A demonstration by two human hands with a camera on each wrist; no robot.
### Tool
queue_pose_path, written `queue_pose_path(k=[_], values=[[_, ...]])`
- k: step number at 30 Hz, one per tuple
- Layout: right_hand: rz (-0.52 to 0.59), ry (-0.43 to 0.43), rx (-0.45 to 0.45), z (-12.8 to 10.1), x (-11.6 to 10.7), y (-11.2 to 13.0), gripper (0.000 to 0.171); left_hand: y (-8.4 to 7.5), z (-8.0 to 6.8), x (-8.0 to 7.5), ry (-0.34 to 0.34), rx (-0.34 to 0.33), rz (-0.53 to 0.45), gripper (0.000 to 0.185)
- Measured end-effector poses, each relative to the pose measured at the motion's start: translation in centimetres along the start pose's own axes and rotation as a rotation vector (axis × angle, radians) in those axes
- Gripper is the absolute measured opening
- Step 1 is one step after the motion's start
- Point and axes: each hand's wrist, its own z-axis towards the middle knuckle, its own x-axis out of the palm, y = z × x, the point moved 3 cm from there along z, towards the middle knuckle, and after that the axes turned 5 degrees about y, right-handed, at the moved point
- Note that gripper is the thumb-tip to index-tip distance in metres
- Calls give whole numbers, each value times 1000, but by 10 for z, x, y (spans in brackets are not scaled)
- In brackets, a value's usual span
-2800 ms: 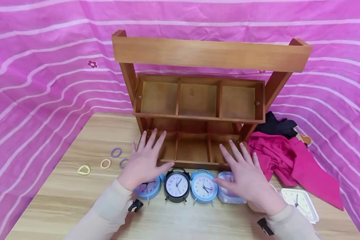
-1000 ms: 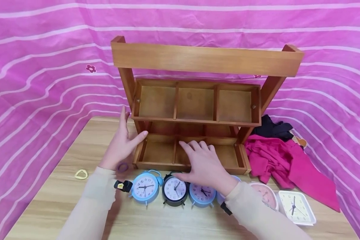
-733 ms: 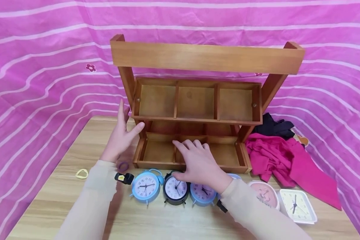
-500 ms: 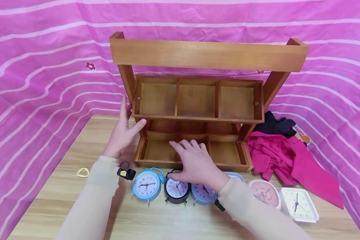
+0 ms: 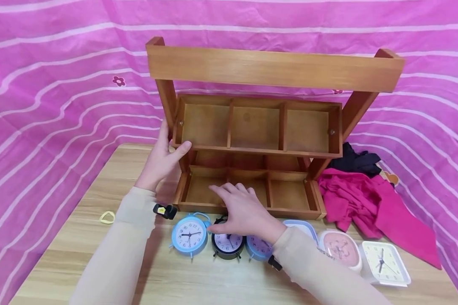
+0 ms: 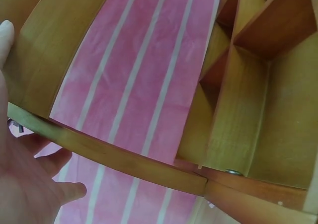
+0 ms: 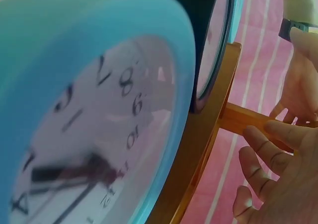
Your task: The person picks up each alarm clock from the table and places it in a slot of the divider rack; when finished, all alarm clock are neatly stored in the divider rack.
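table (image 5: 80,254): light wood, pink striped cloth (image 5: 42,106) hung behind and along both sides.
yellow hair tie (image 5: 107,217): near the table's left edge, lying flat, apart from everything else.
left hand (image 5: 162,159): fingers fairly straight, gripping the left upright of the wooden rack (image 5: 252,127) at the middle tier, thumb on the tier's front corner, fingers round the outer side.
wooden rack: stands at the table's back edge, centre; two three-compartment tiers under a top rail; lower tier sits on the table.
light blue clock (image 5: 189,234): upright, leftmost in the clock row along the table's front edge, just in front of the rack.
black clock (image 5: 227,244): upright, just right of the light blue one, top hidden under the right hand.
right hand (image 5: 244,214): palm down, fingers spread and relaxed over the black clock and the lower tier's front rail; contact can't tell, grips nothing visible.
pink round clock (image 5: 340,247): lying further right in the row.
white square clock (image 5: 385,262): near the table's front-right corner.
magenta cloth (image 5: 370,203): heaped by the table's right edge beside the rack.
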Motion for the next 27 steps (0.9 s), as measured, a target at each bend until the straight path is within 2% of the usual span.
queue_pose_path(k=[12,20,27], values=[[-67,-15,-21,3,12,13,102,3,5,5,14,21,-8,93],[-118,-6,-49,12,31,34,99,6,-2,-2,-26,-18,7,92],[-118,-8,-34,17,41,44,97,6,0,-3,-9,-34,11,93]])
